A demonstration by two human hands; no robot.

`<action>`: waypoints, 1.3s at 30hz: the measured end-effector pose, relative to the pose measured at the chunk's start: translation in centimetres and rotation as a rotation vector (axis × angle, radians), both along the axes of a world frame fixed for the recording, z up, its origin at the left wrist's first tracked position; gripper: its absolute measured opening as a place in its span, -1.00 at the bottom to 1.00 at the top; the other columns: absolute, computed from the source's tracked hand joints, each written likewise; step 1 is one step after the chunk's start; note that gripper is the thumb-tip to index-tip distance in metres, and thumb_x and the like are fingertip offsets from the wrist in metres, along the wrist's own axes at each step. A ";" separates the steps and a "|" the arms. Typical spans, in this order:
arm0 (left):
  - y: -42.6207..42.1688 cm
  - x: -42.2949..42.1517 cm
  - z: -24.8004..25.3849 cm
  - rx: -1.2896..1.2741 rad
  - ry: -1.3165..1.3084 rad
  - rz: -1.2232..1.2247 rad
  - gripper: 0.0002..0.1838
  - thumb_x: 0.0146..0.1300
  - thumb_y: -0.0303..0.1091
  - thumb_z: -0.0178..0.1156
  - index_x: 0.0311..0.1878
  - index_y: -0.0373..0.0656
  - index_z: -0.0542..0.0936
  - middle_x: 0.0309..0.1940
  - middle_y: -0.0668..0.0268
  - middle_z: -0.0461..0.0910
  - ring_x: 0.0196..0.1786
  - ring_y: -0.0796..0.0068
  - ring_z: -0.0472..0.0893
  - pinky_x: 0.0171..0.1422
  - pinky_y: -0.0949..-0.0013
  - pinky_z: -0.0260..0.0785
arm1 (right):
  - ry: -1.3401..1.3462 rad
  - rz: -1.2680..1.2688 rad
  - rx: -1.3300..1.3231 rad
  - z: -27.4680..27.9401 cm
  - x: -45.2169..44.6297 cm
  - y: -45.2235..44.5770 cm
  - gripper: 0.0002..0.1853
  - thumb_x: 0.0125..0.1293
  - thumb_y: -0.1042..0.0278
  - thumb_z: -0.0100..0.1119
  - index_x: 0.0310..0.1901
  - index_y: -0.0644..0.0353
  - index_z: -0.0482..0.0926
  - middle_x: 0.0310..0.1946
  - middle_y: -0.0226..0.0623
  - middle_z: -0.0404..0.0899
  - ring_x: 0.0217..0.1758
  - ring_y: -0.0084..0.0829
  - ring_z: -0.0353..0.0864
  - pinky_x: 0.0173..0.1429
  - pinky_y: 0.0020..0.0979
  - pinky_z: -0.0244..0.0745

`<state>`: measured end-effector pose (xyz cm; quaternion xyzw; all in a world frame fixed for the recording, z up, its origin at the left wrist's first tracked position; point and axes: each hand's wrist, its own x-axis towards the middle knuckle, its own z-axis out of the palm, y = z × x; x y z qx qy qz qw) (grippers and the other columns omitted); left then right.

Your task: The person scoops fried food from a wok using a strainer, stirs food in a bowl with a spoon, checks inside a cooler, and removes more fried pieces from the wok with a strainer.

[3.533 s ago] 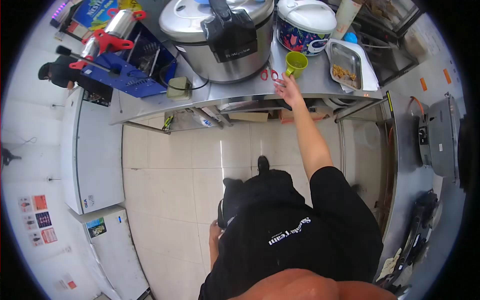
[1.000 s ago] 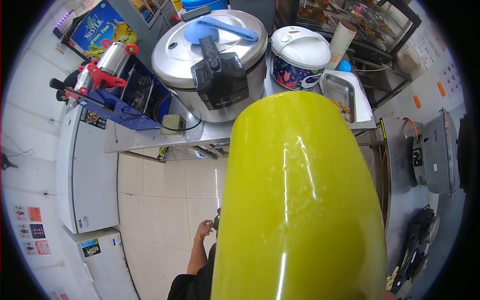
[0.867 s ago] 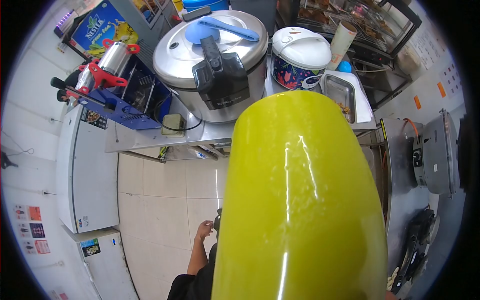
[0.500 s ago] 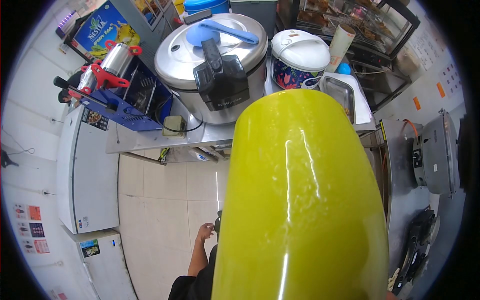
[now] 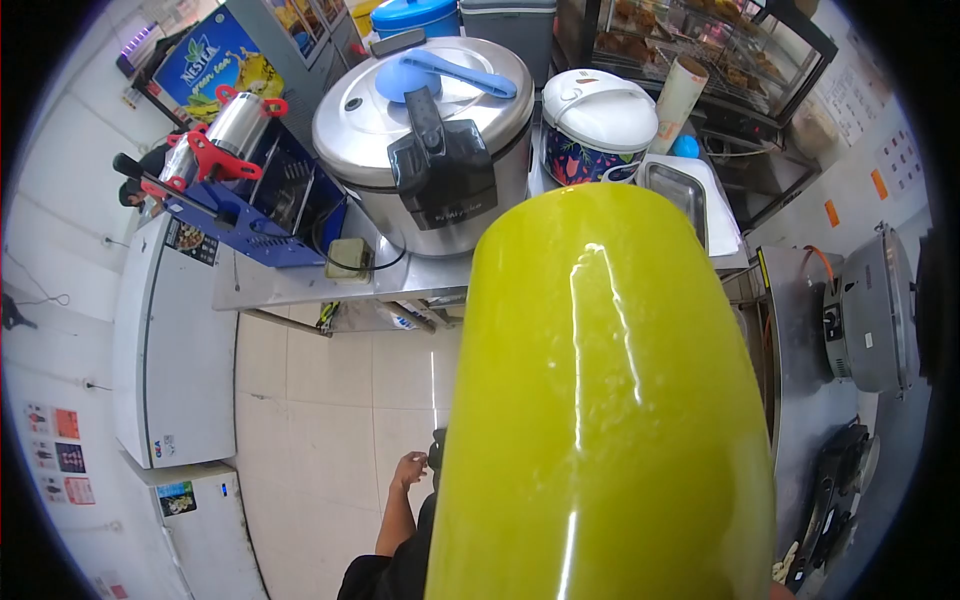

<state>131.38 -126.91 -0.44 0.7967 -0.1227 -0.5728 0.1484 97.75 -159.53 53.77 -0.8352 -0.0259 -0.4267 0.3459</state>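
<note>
A glossy yellow-green cup (image 5: 610,400), tipped up close to the camera, fills the middle and lower right of the head view. At its lower right edge only a sliver of my right hand (image 5: 782,592) shows; the hand is against the cup, its fingers mostly hidden. My left hand (image 5: 408,468) hangs low beside my dark clothing, fingers loosely bent with nothing visible in them. Beyond the cup stands a large steel rice cooker (image 5: 340,130) with a blue ladle (image 5: 460,72) lying on its lid.
A steel table (image 5: 270,288) carries a blue sealing machine (image 5: 250,220), a white-lidded flowered pot (image 5: 598,120) and a metal tray (image 5: 678,190). White freezers (image 5: 190,350) line the left. A steel counter (image 5: 800,400) with a grey appliance (image 5: 870,305) runs along the right. Another person (image 5: 140,180) is behind the machine.
The surroundings sit very slightly lower in the view. The cup stays raised in nearly the same place, and my left hand still hangs down.
</note>
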 end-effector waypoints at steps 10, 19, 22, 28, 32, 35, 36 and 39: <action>0.3 -0.1 -0.4 0.002 0.006 0.005 -0.70 0.26 -0.16 0.07 -0.02 -0.08 0.52 -0.35 0.29 0.59 -0.42 0.48 0.55 -0.48 0.44 0.34 | -0.033 0.010 0.023 -0.9 -0.1 -0.2 -0.75 -0.15 0.33 0.37 -0.35 0.10 0.61 -0.35 -0.05 0.47 -0.43 -0.18 0.48 -0.46 -0.35 0.28; 0.8 0.5 -1.9 -0.083 0.018 -0.038 -0.70 0.26 -0.18 0.07 0.00 -0.07 0.51 -0.39 0.31 0.56 -0.46 0.52 0.54 -0.53 0.43 0.32 | 0.179 0.019 0.264 -1.4 -1.2 -0.1 -0.72 0.03 0.14 0.33 -0.36 0.18 0.59 -0.28 -0.06 0.45 -0.35 -0.13 0.47 -0.33 -0.30 0.32; 4.5 1.9 -7.7 -0.521 -0.053 -0.209 -0.72 0.25 -0.21 0.07 -0.01 -0.07 0.50 -0.45 0.34 0.55 -0.51 0.55 0.52 -0.61 0.48 0.29 | 0.217 0.128 0.633 -3.3 -1.5 0.0 -0.64 0.13 0.11 0.27 -0.31 0.31 0.55 -0.14 -0.02 0.42 -0.12 -0.10 0.46 -0.06 -0.29 0.33; -0.4 -0.4 2.4 0.024 -0.016 0.013 -0.74 0.26 -0.26 0.06 -0.02 -0.09 0.51 -0.36 0.31 0.59 -0.46 0.50 0.56 -0.51 0.48 0.33 | 0.224 -0.113 0.909 -8.8 -1.3 -0.6 -0.63 0.30 0.07 0.08 -0.31 0.30 0.50 -0.32 -0.28 0.46 -0.21 -0.43 0.41 -0.11 -0.41 0.31; 0.0 -0.9 2.9 0.029 -0.023 0.032 -0.73 0.29 -0.23 0.05 -0.01 -0.10 0.51 -0.33 0.31 0.59 -0.47 0.51 0.56 -0.50 0.47 0.33 | 0.224 -0.325 1.099 -15.4 -0.9 -3.6 -0.61 0.36 0.02 -0.06 -0.39 0.22 0.43 -0.52 -0.41 0.41 -0.46 -0.63 0.31 -0.36 -0.58 0.20; 0.6 -1.1 3.0 0.021 -0.010 0.052 -0.73 0.29 -0.23 0.04 -0.01 -0.10 0.51 -0.31 0.30 0.60 -0.47 0.51 0.56 -0.50 0.46 0.33 | 0.319 -0.505 1.184 -21.7 -1.3 -7.1 -0.63 0.41 0.03 -0.15 -0.44 0.13 0.37 -0.56 -0.49 0.36 -0.50 -0.67 0.27 -0.40 -0.59 0.17; 0.8 -1.3 3.2 0.031 -0.013 0.060 -0.73 0.29 -0.23 0.04 0.00 -0.10 0.50 -0.30 0.30 0.60 -0.46 0.51 0.56 -0.49 0.46 0.34 | 0.360 -0.568 1.199 -24.0 -1.4 -8.4 -0.63 0.40 0.01 -0.14 -0.45 0.10 0.37 -0.56 -0.50 0.35 -0.50 -0.67 0.28 -0.40 -0.60 0.17; 1.2 -1.5 3.6 0.044 -0.018 0.087 -0.71 0.28 -0.23 0.04 0.02 -0.10 0.49 -0.28 0.29 0.60 -0.45 0.49 0.57 -0.48 0.44 0.34 | 0.395 -0.683 1.270 -29.6 -1.6 -12.2 -0.63 0.39 -0.04 -0.12 -0.46 0.03 0.34 -0.56 -0.53 0.35 -0.50 -0.68 0.32 -0.40 -0.62 0.16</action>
